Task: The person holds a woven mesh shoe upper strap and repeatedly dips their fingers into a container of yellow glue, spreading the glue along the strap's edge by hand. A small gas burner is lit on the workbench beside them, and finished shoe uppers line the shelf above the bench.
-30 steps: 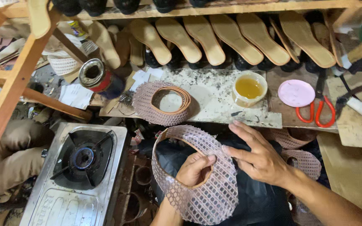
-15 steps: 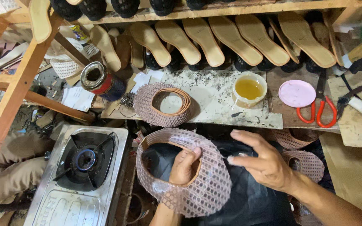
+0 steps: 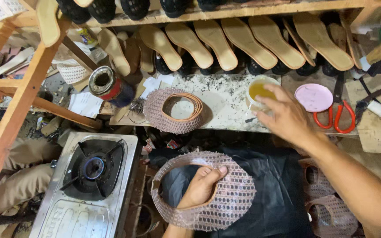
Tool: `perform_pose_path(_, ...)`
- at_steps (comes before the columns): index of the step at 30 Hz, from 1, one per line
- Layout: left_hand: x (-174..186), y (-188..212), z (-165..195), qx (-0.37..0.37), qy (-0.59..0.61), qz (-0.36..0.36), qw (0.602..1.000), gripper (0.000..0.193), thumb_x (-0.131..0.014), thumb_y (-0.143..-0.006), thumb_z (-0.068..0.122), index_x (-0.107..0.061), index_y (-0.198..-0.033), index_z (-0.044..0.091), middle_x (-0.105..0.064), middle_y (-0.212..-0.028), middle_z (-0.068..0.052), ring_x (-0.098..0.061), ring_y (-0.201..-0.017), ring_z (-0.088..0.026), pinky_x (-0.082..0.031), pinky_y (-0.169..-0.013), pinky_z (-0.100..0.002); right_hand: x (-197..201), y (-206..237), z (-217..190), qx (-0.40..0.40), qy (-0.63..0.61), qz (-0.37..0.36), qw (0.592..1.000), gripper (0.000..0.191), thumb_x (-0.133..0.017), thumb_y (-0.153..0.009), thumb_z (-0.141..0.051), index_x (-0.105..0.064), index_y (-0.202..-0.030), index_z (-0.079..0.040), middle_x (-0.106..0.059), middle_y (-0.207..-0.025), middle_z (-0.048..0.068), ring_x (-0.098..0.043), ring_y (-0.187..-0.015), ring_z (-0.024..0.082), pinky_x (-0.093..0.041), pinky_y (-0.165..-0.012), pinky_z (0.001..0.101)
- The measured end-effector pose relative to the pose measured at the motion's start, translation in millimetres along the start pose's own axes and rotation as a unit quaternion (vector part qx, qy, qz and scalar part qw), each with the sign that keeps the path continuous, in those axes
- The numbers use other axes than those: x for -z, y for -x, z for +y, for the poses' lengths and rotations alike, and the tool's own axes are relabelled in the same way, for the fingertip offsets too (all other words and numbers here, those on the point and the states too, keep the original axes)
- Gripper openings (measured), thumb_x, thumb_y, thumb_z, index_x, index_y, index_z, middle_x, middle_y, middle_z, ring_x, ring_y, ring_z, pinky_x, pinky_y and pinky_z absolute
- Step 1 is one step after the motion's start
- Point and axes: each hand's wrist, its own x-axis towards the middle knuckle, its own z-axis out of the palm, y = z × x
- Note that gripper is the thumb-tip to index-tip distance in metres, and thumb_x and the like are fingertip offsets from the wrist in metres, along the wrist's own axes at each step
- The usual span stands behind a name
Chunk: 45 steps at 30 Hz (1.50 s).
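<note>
My left hand (image 3: 200, 187) sits inside a pink mesh shoe upper (image 3: 225, 207) and grips it over my black-covered lap (image 3: 278, 185). My right hand (image 3: 285, 117) is stretched forward, fingers spread, at the small white cup of yellow glue (image 3: 257, 90) on the speckled work board (image 3: 221, 101); whether it touches the cup I cannot tell. A second mesh upper (image 3: 173, 110) lies curled on the board, to the left of the cup.
A gas stove (image 3: 91, 176) stands at lower left. An open tin can (image 3: 106, 83), a pink lid (image 3: 314, 98), red-handled scissors (image 3: 337, 119), a row of tan insoles (image 3: 243, 42) under a wooden shelf (image 3: 225, 13). More mesh uppers (image 3: 327, 207) at lower right.
My right hand left the mesh upper and reached forward to the glue cup. My left hand kept the upper and lowered it slightly.
</note>
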Motion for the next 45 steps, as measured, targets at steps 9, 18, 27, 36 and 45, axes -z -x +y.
perform_pose_path(9,7,5,1,0.009,0.021,0.033,0.999,0.024,-0.059,-0.100,0.011,-0.070,-0.105,-0.009,-0.076,-0.093,-0.015,-0.074,-0.077,-0.020,-0.059,-0.073,-0.031,-14,-12,35,-0.001,0.063,0.016,0.998,0.046,-0.082,-0.078,-0.041,-0.079,-0.105,-0.005,-0.048,-0.157,0.022,-0.040,-0.146,0.045,-0.037,-0.115,0.0538)
perform_pose_path(18,7,-3,0,0.026,-0.001,-0.003,1.000,0.024,-0.059,-0.102,0.011,-0.071,-0.105,-0.010,-0.076,-0.093,-0.014,-0.072,-0.077,-0.017,-0.057,-0.072,-0.029,4,68,-59,0.091,-0.249,-0.093,0.960,0.035,-0.072,-0.075,-0.003,-0.077,-0.109,-0.009,-0.046,-0.153,0.021,-0.043,-0.144,0.039,-0.037,-0.116,0.0465)
perform_pose_path(27,1,-2,3,0.042,-0.037,-0.012,0.998,0.022,-0.059,-0.103,0.010,-0.072,-0.100,-0.008,-0.075,-0.086,-0.011,-0.068,-0.069,-0.013,-0.053,-0.065,-0.026,6,76,-58,0.136,-0.269,-0.057,0.952,0.042,-0.070,-0.072,0.005,-0.077,-0.107,-0.015,-0.048,-0.155,0.018,-0.046,-0.147,0.039,-0.039,-0.119,0.0451)
perform_pose_path(36,-5,1,15,0.023,-0.074,0.005,0.997,0.028,-0.059,-0.103,0.016,-0.072,-0.099,-0.008,-0.074,-0.085,-0.010,-0.067,-0.069,-0.013,-0.052,-0.064,-0.026,7,75,-66,0.137,-0.229,-0.036,0.963,0.036,-0.071,-0.077,0.006,-0.078,-0.106,-0.013,-0.055,-0.146,0.018,-0.053,-0.139,0.037,-0.046,-0.111,0.0434)
perform_pose_path(45,-3,1,21,-0.001,-0.073,0.025,0.997,0.029,-0.061,-0.101,0.017,-0.071,-0.099,-0.010,-0.075,-0.087,-0.013,-0.068,-0.071,-0.015,-0.054,-0.065,-0.027,8,70,-73,0.162,-0.153,0.001,0.975,0.032,-0.071,-0.080,0.003,-0.076,-0.107,-0.013,-0.057,-0.141,0.015,-0.058,-0.131,0.035,-0.051,-0.105,0.0419)
